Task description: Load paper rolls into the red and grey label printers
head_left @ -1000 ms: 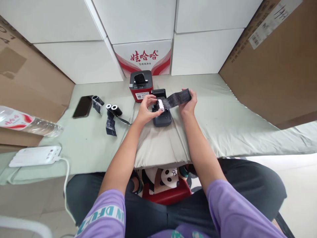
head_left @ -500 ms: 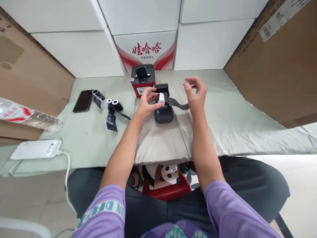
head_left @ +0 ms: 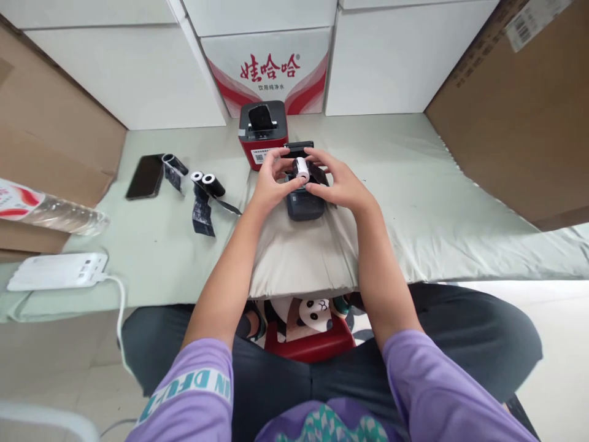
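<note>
Over dark printer: left hand, right hand both grasping one paper roll; three rolls lie left.

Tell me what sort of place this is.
Probably a stockroom or packing corner turned makeshift workbench: stacked white cartons and brown cardboard boxes wall in a cloth-covered table, where both hands work a paper roll over a small dark printer.

A small printer sits on a folded cloth at the near middle of the table, with a paper roll over it between both hands. Just behind it stands a second printer, and behind that a printed carton. To the left lie spare rolls, then a phone; a power strip and a bottle lie far left.
</note>
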`<state>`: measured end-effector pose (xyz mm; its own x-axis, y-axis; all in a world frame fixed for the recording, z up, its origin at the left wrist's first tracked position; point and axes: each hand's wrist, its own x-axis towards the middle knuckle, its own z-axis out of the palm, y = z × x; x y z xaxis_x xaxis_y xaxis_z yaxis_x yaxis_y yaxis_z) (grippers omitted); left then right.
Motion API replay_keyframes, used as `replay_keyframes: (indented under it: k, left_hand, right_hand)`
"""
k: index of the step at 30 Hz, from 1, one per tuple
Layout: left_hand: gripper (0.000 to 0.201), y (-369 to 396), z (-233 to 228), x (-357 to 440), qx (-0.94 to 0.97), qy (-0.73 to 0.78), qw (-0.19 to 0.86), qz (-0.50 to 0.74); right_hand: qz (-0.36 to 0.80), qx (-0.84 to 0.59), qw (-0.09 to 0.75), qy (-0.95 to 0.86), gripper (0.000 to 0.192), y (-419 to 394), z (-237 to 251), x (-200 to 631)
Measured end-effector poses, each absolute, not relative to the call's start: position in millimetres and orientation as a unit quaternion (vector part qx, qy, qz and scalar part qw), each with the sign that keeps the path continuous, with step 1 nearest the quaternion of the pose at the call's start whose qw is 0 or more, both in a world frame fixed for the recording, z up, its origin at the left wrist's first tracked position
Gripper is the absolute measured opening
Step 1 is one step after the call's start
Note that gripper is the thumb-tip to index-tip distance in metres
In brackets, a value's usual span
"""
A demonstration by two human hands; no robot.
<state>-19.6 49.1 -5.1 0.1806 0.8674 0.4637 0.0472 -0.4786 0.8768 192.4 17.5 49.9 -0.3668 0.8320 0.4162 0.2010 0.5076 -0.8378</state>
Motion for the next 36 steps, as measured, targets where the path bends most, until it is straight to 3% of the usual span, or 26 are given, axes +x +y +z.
replay_keyframes:
  k: [16, 26, 36]
  left_hand:
    - [0.085, 47.0, -5.0, -16.0, 0.661, 0.322, 0.403, 0.545]
    - [0.084, 40.3, 4.9, -17.0, 0.686, 0.325, 0.362, 0.540]
    - [0.074, 37.9, 6.1, -14.7, 0.673, 0.322, 0.378, 0.548]
  right_hand:
    - [0.404, -0.368, 0.504, -0.669, 0.051, 15.6, 55.1, 183.0]
    - [0.374, -0.356, 0.502, -0.694, 0.061, 20.1, 46.6, 183.4]
    - [0.478, -0.364, 0.530, -0.598, 0.052, 19.0, 49.8, 177.5]
